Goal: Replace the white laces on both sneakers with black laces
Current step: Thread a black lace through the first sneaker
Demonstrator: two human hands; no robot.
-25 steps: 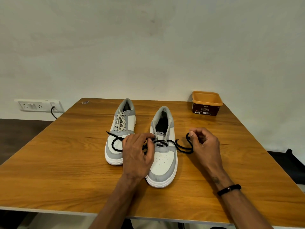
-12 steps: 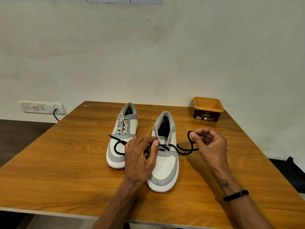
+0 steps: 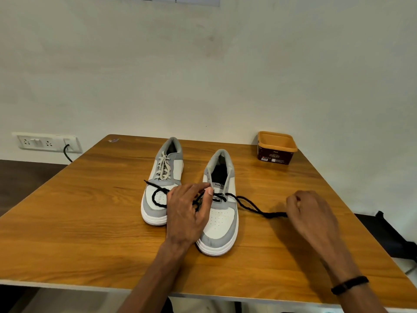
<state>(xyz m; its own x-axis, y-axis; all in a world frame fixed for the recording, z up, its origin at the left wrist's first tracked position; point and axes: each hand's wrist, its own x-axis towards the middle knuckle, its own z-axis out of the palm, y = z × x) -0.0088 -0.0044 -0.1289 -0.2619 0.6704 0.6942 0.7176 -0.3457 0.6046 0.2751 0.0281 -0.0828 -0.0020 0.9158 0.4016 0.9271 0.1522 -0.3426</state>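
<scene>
Since half a second ago my right hand (image 3: 312, 216) has swung out to the right, drawing the black lace (image 3: 250, 205) taut and low over the table (image 3: 90, 222); its fingers stay curled, pinching the lace end. My left hand (image 3: 188, 214) pinches the lace's other side at the lowest eyelets of the near sneaker (image 3: 220, 219), whose upper eyelets are bare. Lace slack loops over the toe of the far sneaker (image 3: 163, 177), just beside it and still white-laced. An orange tub (image 3: 276, 147) sits at the far right corner.
</scene>
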